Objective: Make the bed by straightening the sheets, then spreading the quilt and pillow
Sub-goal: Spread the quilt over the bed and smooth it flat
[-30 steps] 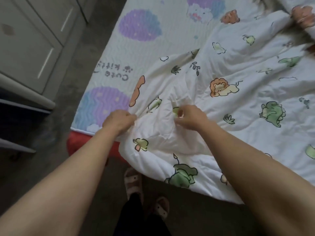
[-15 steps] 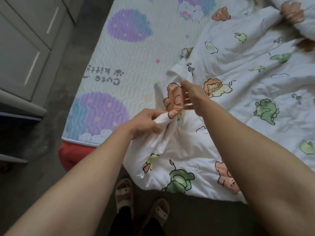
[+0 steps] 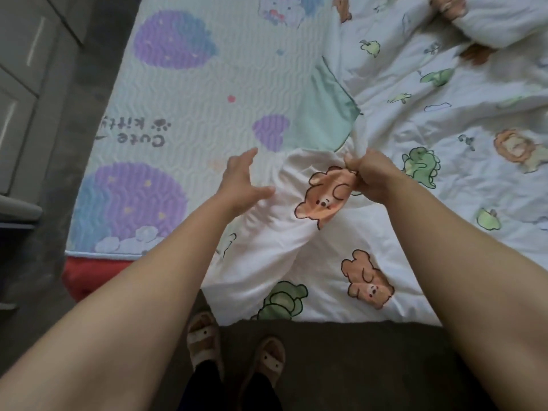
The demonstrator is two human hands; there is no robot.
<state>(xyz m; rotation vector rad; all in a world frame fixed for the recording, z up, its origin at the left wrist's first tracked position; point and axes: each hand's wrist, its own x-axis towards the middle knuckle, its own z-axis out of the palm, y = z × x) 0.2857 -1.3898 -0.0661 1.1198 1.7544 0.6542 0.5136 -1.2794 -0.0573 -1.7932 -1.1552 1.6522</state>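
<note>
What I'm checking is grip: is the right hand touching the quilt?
Touching. The head view shows the right hand gripping a bunched fold of the quilt, fingers curled round the fabric with no gap.

Dim, soft light, no hard shadows. Brightest on the white quilt, darkest on the floor. A bit blurry all over. Bent and stretched near the edges.

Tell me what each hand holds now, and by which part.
The right hand grips the quilt by a bunched fold of its fabric; the left hand holds nothing.
</note>
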